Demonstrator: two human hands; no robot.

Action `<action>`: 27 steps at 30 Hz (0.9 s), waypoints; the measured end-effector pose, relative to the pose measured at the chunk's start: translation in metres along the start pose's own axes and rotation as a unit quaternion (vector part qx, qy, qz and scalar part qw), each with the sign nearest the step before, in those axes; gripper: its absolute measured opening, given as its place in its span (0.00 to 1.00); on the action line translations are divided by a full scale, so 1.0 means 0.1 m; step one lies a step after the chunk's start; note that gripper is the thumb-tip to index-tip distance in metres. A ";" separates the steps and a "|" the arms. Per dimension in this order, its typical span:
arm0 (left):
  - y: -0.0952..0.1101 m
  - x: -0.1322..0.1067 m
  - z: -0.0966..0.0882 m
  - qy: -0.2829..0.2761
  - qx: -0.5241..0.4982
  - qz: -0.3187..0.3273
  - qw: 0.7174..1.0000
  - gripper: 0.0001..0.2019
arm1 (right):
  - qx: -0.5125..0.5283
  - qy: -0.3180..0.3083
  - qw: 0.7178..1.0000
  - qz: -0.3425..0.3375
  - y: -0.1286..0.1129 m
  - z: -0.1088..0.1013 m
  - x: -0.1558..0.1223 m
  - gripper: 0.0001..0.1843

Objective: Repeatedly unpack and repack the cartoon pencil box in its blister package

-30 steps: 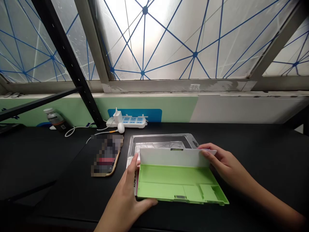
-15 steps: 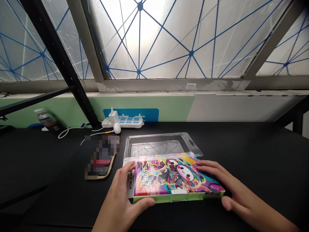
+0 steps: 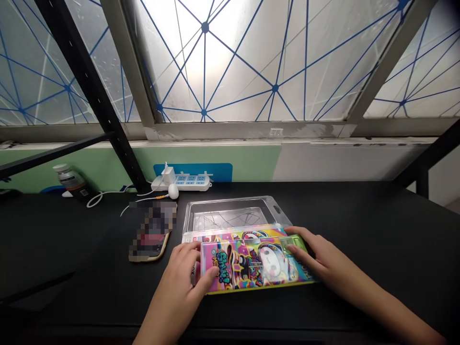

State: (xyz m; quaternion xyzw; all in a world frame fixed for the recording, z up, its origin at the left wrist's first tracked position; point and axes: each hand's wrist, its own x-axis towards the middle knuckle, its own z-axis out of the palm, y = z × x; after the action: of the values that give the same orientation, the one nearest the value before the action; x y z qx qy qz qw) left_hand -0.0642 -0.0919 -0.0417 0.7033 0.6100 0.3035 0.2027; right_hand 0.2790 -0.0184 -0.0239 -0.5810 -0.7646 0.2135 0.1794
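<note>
Head | pencil box [image 3: 249,266] | long axis left-right | lettered end left

Bare left hand [image 3: 179,273]: clasps the left end of a flat, rectangular, multicoloured cartoon-print case with green edges [image 3: 244,270], thumb on its print
Bare right hand [image 3: 312,254]: thumb and fingers at the case's green right end
Behind the case: a clear, shallow plastic package [image 3: 228,219] with a hanging slot; a pink-and-yellow printed strip [image 3: 233,236] shows between them
Left of the package: a tan-edged phone [image 3: 153,235], its screen pixelated
Back edge of the black tabletop [image 3: 359,215]: a white power strip with blue sockets [image 3: 192,180], a white block adapter [image 3: 168,175] plugged in
Far left: a white-capped dark bottle [image 3: 74,179]
Frosted, blue-lined window [image 3: 230,62]: above, in grey metal frames
</note>
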 end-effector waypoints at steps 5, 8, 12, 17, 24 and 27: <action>-0.10 -0.04 0.06 0.061 -0.002 -0.022 0.998 0.26 | -0.146 0.020 0.984 -0.099 -0.11 -0.02 0.10 0.23; -0.12 -0.07 0.05 0.027 -0.011 -0.009 1.000 0.32 | -0.202 0.062 0.964 -0.160 -0.27 0.01 0.11 0.19; -0.07 -0.07 0.03 -0.002 -0.011 -0.010 1.000 0.50 | -0.196 0.056 0.949 -0.240 -0.61 0.16 0.13 0.14; -0.01 -0.04 0.02 -0.011 -0.014 -0.028 0.999 0.55 | -0.200 0.044 0.937 -0.282 -0.88 0.39 0.28 0.12; -0.02 -0.03 -0.02 -0.033 0.009 -0.028 0.999 0.53 | -0.161 0.061 0.946 -0.275 -0.81 0.54 0.37 0.10; 0.01 -0.03 -0.02 -0.035 0.009 -0.031 0.999 0.54 | -0.154 0.071 0.945 -0.280 -0.80 0.56 0.36 0.10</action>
State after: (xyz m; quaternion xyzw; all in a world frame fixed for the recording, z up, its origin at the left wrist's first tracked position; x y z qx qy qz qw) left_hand -0.0650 -0.0952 -0.0402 0.6961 0.6270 0.2667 0.2265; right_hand 0.1753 -0.0085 -0.0273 -0.3775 -0.9053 -0.0077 0.1946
